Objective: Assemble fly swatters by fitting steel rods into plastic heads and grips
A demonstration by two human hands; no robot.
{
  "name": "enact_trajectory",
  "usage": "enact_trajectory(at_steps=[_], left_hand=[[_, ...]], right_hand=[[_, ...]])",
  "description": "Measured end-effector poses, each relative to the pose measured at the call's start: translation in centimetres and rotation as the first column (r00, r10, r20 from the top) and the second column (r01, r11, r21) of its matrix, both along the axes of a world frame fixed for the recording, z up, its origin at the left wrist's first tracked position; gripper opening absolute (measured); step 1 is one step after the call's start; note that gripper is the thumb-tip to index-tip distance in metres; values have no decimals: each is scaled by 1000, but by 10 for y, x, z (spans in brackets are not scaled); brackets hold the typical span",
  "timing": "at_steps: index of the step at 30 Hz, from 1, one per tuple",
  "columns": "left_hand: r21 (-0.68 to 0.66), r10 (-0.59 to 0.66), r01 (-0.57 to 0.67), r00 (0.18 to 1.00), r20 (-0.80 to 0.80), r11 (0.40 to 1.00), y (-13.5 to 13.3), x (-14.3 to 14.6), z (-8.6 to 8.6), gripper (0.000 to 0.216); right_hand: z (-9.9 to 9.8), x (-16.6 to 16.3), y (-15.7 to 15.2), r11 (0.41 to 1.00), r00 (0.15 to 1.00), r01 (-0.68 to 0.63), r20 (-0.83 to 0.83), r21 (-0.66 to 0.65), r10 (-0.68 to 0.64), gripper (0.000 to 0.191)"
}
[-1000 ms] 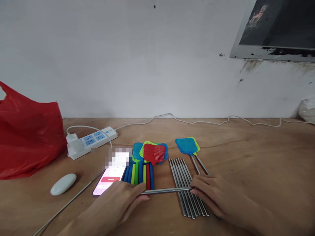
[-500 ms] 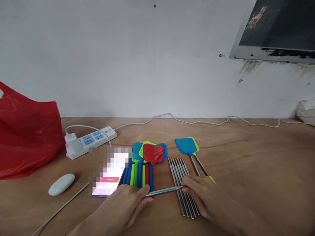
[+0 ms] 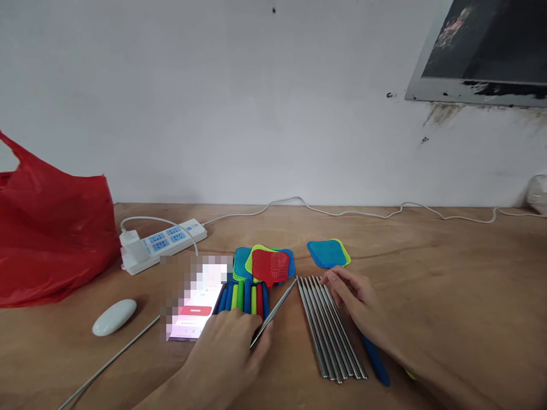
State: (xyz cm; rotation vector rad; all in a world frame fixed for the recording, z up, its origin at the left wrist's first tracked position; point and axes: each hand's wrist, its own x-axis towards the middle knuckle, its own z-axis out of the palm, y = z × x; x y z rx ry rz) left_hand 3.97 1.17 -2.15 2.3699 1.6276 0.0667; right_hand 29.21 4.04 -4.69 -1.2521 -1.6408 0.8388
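We see a brown wooden surface (image 3: 440, 267) against a pale wall (image 3: 192, 108). Over it, our left hand (image 3: 226, 344) pinches a metal rod (image 3: 276, 311), slanting between coloured handles (image 3: 247, 297) and a row of rods (image 3: 330, 330). Our right hand (image 3: 352, 293), half curled, lies at the row's far end; whether it pinches a rod we cannot tell.

Illumination: soft, moderately dim, cool on the wall (image 3: 205, 114) | Shadows: diffuse, one beside the white mouse (image 3: 114, 318); right of the table (image 3: 427, 256) darker | Glare: phone screen (image 3: 190, 330) washed out; highlights along metal rods (image 3: 329, 330) | Quality: pixelated patch over the phone; wide-angle stretching toward the edges
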Motion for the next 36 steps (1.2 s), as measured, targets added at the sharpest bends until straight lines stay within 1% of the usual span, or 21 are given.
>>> enact_trajectory(at_steps=[3,5,6,8,11,14,16,17,21,22,24,26,31,36], left_hand=[[-50,22,-12,980,199,999,4,3,0,38],[-32,8,2,952,306,999,7,2,1,34],[-15,-2,7,947,322,1000,8,1,1,33],[12,-31,29,954,299,1000,10,-2,0,32],[38,-76,69,971,226,997,15,-7,-5,34],[74,-131,120,978,165,990,21,-12,-11,36],[105,-175,160,973,150,981,24,-14,-15,38],[121,-193,176,970,150,977,25,-15,-17,38],[174,-232,202,957,172,964,25,-18,-20,36],[175,-240,210,955,175,962,25,-19,-20,36],[175,-248,219,953,172,960,25,-20,-21,35],[181,-249,218,954,165,959,26,-22,-22,35],[196,-246,212,955,168,957,26,-24,-21,35],[190,-276,245,948,160,951,22,-22,-20,35]], right_hand=[[-9,5,3,998,997,13,-71,-66,-18,36],[-13,7,4,996,998,8,-66,-84,-13,35],[-13,7,3,997,999,4,-43,-78,-8,34],[-14,6,2,999,999,-3,48,-33,5,31],[-13,2,-3,995,963,-33,270,91,7,23],[-10,-3,-8,956,891,-111,453,272,-25,13],[-7,-6,-11,920,852,-190,524,344,-20,8],[-7,-7,-12,907,829,-235,559,350,-1,10],[-6,-9,-16,866,693,-421,711,270,115,35],[-7,-9,-16,858,662,-452,737,246,138,38],[-9,-9,-16,852,631,-476,760,218,158,39],[-10,-7,-15,860,639,-460,755,220,149,35],[-12,-3,-13,879,721,-392,684,270,111,27],[-13,-2,-11,894,755,-369,643,252,130,22]])
